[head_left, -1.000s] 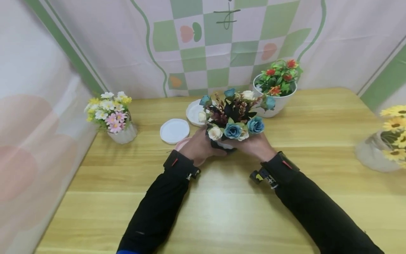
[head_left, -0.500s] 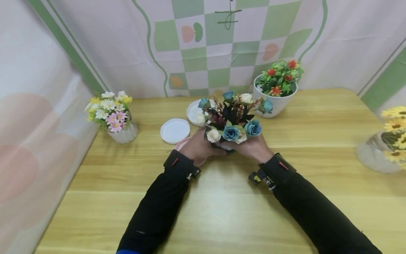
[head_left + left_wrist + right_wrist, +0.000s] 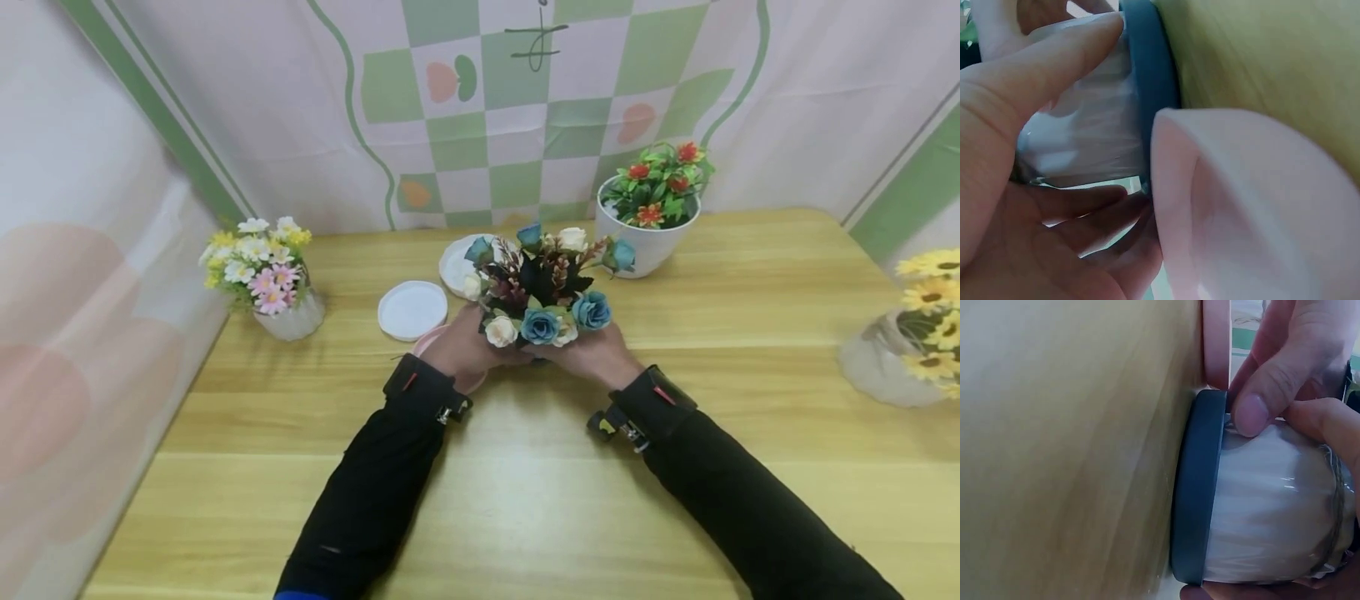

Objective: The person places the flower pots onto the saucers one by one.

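Head: four plants on worktop: rose plant mid, pink-white plant, red plant, yellow plant. Two white saucers, one pink saucer (part hidden). Rose blooms slightly nearer person than second ago. Left hand, right hand curled round its pot, forearms converging.

Left wrist: thumb along pot.

Right wrist: pot base at dark-blue saucer.

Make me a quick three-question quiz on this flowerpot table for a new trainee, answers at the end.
1. True or false: the left hand and the right hand both grip the pale flowerpot of blue and cream roses.

2. What colour is the saucer at that flowerpot's base?
A. Pink
B. Dark blue
C. White

3. How many white saucers show in the head view?

Key: 1, true; 2, B; 3, two.
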Available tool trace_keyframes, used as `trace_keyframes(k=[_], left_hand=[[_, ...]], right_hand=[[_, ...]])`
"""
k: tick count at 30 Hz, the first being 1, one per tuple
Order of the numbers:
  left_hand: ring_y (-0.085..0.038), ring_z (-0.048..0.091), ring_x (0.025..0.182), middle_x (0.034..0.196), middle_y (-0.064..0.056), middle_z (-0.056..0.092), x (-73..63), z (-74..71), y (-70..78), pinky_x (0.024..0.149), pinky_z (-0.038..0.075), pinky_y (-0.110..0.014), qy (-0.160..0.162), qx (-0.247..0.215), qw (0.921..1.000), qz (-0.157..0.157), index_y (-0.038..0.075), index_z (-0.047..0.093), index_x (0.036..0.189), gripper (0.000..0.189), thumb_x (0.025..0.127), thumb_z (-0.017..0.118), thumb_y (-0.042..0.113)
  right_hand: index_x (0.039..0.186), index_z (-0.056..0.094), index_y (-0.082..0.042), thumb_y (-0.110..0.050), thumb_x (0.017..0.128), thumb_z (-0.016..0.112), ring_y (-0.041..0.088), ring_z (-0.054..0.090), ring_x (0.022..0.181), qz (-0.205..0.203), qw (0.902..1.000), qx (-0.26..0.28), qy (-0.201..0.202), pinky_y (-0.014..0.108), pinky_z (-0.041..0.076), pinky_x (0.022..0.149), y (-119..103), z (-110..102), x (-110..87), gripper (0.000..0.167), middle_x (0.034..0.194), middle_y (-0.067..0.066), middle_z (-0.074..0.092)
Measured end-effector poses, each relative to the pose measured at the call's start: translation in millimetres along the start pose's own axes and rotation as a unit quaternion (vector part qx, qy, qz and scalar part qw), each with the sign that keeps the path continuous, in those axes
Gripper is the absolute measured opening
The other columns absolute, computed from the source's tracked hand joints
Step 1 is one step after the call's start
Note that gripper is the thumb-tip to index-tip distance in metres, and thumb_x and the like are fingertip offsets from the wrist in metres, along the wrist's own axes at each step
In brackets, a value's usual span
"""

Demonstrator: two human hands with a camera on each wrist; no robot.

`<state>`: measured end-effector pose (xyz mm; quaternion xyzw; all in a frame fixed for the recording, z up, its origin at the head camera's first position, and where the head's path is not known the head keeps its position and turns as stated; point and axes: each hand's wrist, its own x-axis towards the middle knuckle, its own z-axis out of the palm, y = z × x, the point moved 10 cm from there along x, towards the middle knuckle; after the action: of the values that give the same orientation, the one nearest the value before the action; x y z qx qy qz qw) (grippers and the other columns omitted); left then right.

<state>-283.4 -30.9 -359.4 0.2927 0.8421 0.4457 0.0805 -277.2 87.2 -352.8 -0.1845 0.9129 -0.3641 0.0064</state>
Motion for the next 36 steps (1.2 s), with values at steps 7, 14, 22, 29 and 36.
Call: trace_keyframes(k=[7, 14, 22, 29, 36], left_hand=[[-0.028, 0.050, 0.149, 0.159, -0.014, 0.053, 1.4, -1.0, 6.1, 0.128, 0.037, -0.033, 0.015, -0.015, 0.9992, 0.033, 0.003, 0.045, 0.157, 0.091, 0.079, 0.091, 0.006], [-0.022, 0.050, 0.148, 0.160, -0.008, 0.053, -1.7, 11.1, 2.2, 0.126, 0.039, -0.031, 0.026, -0.183, 0.9827, -0.013, 0.009, 0.045, 0.159, 0.092, 0.078, 0.085, -0.011], [-0.025, 0.050, 0.148, 0.159, -0.010, 0.054, 4.5, 16.1, 11.0, 0.126, 0.039, -0.031, 0.025, -0.095, 0.9952, -0.006, 0.008, 0.048, 0.156, 0.088, 0.079, 0.089, -0.001], [-0.028, 0.052, 0.146, 0.157, -0.013, 0.056, 14.3, 26.4, 21.9, 0.125, 0.041, -0.032, 0.010, 0.056, 0.9981, 0.026, 0.006, 0.054, 0.152, 0.082, 0.079, 0.091, 0.018], [-0.028, 0.053, 0.145, 0.153, -0.013, 0.060, 20.6, 43.9, 31.9, 0.125, 0.040, -0.030, 0.000, 0.077, 0.9965, 0.030, 0.006, 0.059, 0.147, 0.076, 0.079, 0.091, 0.017]], right_hand=[[0.159, 0.036, 0.005, -0.025, 0.082, 0.090, 0.043, 0.041, 0.152, -0.019, 0.9996, 0.018, 0.008, 0.056, 0.034, 0.128, -2.2, -0.6, -1.4, 0.099, 0.162, 0.026, 0.044], [0.157, 0.040, 0.004, -0.026, 0.083, 0.089, 0.043, 0.044, 0.149, -0.031, 0.9995, 0.007, 0.001, 0.057, 0.036, 0.127, -2.8, -2.4, -4.7, 0.094, 0.160, 0.026, 0.047], [0.154, 0.044, 0.005, -0.023, 0.082, 0.090, 0.044, 0.048, 0.146, -0.053, 0.9986, -0.001, 0.009, 0.057, 0.039, 0.124, -1.4, -12.4, -13.1, 0.091, 0.157, 0.026, 0.051], [0.153, 0.047, 0.003, -0.024, 0.080, 0.093, 0.043, 0.049, 0.145, -0.053, 0.9986, -0.005, 0.009, 0.058, 0.039, 0.124, 6.2, -24.2, -22.1, 0.090, 0.154, 0.025, 0.053], [0.156, 0.043, 0.001, -0.031, 0.084, 0.089, 0.044, 0.042, 0.150, -0.051, 0.9974, -0.051, -0.009, 0.059, 0.034, 0.126, 15.7, -30.5, -35.1, 0.092, 0.159, 0.024, 0.047]])
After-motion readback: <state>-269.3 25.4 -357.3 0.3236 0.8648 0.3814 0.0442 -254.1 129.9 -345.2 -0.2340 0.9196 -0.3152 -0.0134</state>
